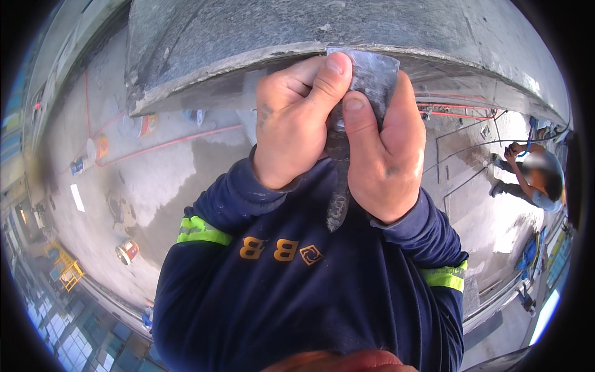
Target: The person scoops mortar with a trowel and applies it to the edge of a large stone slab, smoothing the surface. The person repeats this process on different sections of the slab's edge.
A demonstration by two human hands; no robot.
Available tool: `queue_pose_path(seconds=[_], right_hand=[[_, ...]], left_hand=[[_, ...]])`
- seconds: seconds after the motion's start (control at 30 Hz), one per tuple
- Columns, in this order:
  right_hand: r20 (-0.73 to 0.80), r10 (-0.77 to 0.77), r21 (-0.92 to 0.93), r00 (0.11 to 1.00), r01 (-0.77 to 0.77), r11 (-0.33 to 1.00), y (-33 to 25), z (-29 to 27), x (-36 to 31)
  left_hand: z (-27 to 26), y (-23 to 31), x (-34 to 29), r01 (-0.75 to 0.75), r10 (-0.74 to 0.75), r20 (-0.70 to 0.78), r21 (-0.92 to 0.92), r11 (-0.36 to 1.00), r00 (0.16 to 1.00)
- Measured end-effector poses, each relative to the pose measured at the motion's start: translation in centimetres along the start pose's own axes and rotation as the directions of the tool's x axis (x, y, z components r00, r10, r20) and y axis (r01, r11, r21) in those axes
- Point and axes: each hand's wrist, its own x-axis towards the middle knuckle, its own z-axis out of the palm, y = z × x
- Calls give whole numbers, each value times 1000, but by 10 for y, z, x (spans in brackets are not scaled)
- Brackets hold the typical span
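Note:
Both my hands hold a putty knife with a wide grey metal blade [377,69] and a dark, worn handle [338,198] that points down toward my chest. My left hand [291,121] is closed at the blade's left side, its thumb pressed on the face. Lower on the blade lies the thumb of my right hand [387,152], with its fingers behind the right edge. The blade's upper end meets the rough front edge of a grey concrete slab [297,25]. Most of my fingers are hidden behind the blade.
Below the slab spreads a concrete floor with damp patches [211,167]. Red lines [180,139] cross it at left, near several buckets, one white and red [127,252]. Another person [545,173] bends at the right beside dark cables [462,147]. A yellow frame [65,270] stands far left.

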Motion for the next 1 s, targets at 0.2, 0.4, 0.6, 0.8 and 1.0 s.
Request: queue_pose_path(seconds=[0.2, 0.4, 0.6, 0.8, 1.0], right_hand=[[-56, 141, 161, 988, -130, 978, 0, -19, -23], [-324, 197, 268, 925, -110, 957, 6, -65, -42], [-495, 199, 220, 846, -100, 970, 11, -101, -52], [-674, 126, 131, 728, -51, 990, 4, -147, -71], [-750, 136, 128, 647, -59, 990, 6, -167, -91]], left_hand=[[9, 12, -7, 44, -97, 108, 412, 910, 989], [-7, 4, 7, -592, 748, 489, 790, -162, 448], [42, -17, -4, -746, 259, 812, 584, -321, 524], [73, -29, 25, -669, 239, 748, 661, -340, 619], [89, -57, 18, -886, 191, 896, 433, -167, 401]])
